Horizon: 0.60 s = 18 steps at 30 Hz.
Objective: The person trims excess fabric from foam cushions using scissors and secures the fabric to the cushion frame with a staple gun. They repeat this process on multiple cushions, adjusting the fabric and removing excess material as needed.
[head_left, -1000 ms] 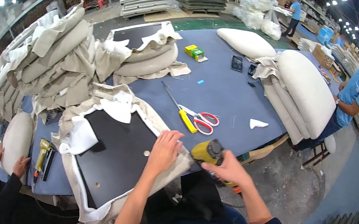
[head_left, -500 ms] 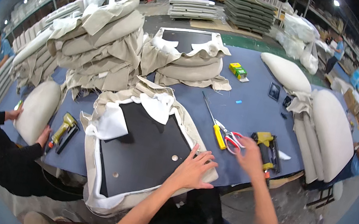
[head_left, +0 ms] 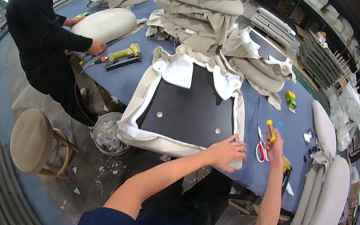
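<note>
While the left hand (head_left: 225, 152) lies open and flat on the near corner of the cushion cover (head_left: 187, 109), holding nothing, the right hand (head_left: 273, 149) has its grip closed around a yellow handle (head_left: 271, 130) above the scissors (head_left: 260, 146) on the blue tabletop (head_left: 279, 115).
</note>
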{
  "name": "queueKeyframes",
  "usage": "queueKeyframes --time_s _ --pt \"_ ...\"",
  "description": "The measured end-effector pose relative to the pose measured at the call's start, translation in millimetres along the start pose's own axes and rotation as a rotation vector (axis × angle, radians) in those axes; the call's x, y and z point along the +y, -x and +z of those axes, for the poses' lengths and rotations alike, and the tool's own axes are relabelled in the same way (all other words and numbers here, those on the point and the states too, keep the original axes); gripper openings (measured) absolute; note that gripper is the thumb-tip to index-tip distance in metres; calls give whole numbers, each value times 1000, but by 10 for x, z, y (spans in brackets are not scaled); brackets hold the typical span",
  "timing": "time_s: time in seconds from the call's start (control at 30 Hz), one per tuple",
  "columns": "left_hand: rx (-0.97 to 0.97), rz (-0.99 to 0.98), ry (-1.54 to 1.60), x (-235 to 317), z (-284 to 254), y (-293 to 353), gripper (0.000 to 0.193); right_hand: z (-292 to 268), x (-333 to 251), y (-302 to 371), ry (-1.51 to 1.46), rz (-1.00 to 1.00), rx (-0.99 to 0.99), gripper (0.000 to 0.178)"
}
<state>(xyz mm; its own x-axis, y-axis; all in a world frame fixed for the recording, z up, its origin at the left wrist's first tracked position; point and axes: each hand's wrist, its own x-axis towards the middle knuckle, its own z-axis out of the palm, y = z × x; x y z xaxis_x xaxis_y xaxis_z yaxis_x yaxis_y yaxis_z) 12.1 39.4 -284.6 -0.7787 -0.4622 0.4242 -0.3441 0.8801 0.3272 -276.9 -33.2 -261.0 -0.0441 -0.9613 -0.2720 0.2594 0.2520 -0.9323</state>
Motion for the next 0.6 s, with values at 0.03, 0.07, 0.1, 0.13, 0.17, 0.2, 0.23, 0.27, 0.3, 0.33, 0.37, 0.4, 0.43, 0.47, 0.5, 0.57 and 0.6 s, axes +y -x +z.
queueKeyframes --time_s 0.03,0.07,0.1,0.13,0.17,0.2,0.23,0.27,0.3,0.33,0.37,0.4,0.43,0.47,0.5,0.57,0.6 --pt "-31 -18 6 13 -42 14 62 170 -102 211 -94 -64 -25 36" --pt "-28 -21 -2 7 -50 28 62 318 -188 425 -186 -128 -43 37" --pt "-24 -19 -4 2 -40 18 62 373 -295 607 -71 -184 -36 38" --pt "-23 -6 -5 -5 -18 -14 61 391 -405 767 44 -242 -22 40" --pt "-49 -18 -10 1 -15 -36 64 443 -494 895 150 -300 -10 43" --pt "-43 -22 -7 -14 -31 -52 65 575 -612 1067 273 -371 38 47" --pt "-37 -15 7 -18 -27 -74 66 655 -681 1200 403 -437 101 52" --pt "-34 -4 30 -2 1 -99 67 610 -708 1210 480 -457 71 52" --pt "-36 -25 37 5 9 -109 69 561 -734 1186 555 -472 39 53" --pt "-35 -44 48 -1 8 -128 70 607 -764 1204 542 -504 49 47" --pt "-7 -36 42 -37 8 -125 72 696 -785 1232 531 -530 49 41" --pt "22 -41 41 -51 23 -96 74 755 -817 1252 517 -563 26 35" --pt "21 -32 26 -30 27 -146 77 775 -869 1326 512 -608 8 31" --pt "20 -38 -4 -14 2 -161 80 838 -823 1436 521 -630 7 29" --pt "-12 -71 -9 -9 -35 -143 85 951 -745 1511 522 -657 -8 27" --pt "-8 -96 -6 35 -20 -122 86 946 -619 1601 662 -672 -33 24" --pt "-2 -110 -6 42 -7 -109 86 912 -553 1616 800 -656 -44 23"
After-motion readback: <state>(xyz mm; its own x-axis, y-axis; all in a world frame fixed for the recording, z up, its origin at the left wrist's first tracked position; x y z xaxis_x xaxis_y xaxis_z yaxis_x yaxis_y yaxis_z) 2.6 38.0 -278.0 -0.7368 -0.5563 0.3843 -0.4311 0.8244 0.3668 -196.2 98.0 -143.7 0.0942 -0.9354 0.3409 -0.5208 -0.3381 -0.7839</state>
